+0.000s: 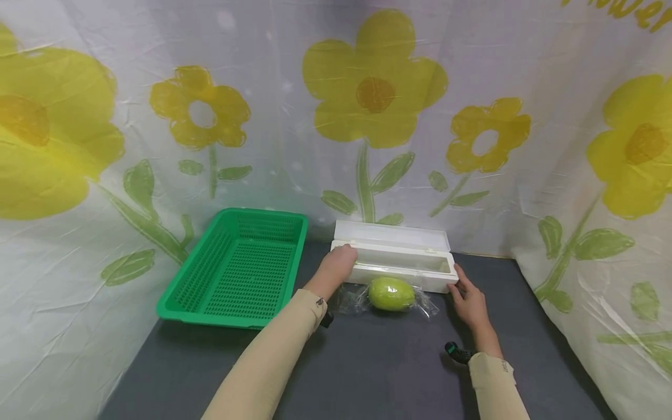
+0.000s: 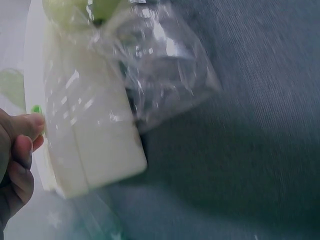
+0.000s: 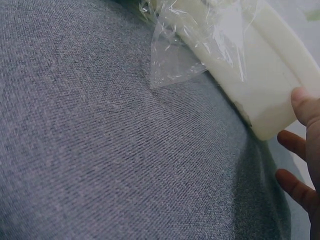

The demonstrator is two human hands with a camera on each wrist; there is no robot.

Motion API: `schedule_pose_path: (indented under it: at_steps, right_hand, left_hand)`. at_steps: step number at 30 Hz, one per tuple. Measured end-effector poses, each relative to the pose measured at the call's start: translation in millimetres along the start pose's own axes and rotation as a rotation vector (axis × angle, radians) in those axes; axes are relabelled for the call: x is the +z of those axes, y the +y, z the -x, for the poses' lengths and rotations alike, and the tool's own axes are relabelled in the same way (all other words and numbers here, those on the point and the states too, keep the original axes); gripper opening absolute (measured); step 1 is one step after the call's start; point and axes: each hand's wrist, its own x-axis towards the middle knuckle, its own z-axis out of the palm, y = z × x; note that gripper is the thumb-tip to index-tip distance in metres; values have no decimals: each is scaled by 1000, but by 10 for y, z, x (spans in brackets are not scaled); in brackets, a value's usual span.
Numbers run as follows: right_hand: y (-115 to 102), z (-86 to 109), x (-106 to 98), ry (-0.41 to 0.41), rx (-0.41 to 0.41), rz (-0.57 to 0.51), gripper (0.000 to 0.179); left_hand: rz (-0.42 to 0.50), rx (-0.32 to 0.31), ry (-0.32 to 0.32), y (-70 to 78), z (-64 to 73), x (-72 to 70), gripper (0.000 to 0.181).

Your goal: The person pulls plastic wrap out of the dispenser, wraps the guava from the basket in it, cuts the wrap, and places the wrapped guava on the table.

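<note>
A long white box (image 1: 399, 279) stands at the back of the table, its lid (image 1: 391, 235) raised behind it. My left hand (image 1: 338, 261) is at the box's left end, fingers curled; in the left wrist view its thumb and forefinger pinch a small bright green piece (image 2: 36, 109) at the edge. My right hand (image 1: 470, 300) holds the right end. Its thumb (image 3: 301, 102) lies against the front face, and two other fingers stand spread beyond the end. Close before the box lies a green, rounded fruit (image 1: 391, 293) in clear plastic film (image 2: 160, 60).
A green slotted plastic basket (image 1: 181, 291) stands to the left of the box. The table has a dark grey cloth (image 1: 378, 361). White sheets printed with yellow flowers (image 1: 375, 93) close off the back and both sides.
</note>
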Motion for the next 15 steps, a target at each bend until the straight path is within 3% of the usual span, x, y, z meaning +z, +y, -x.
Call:
schedule_pose_path:
  at_steps: [15]
  right_hand:
    - [-4,5,-1,27,-43,-4,61]
  left_hand:
    - [29,-10,68,-367,94,15,20]
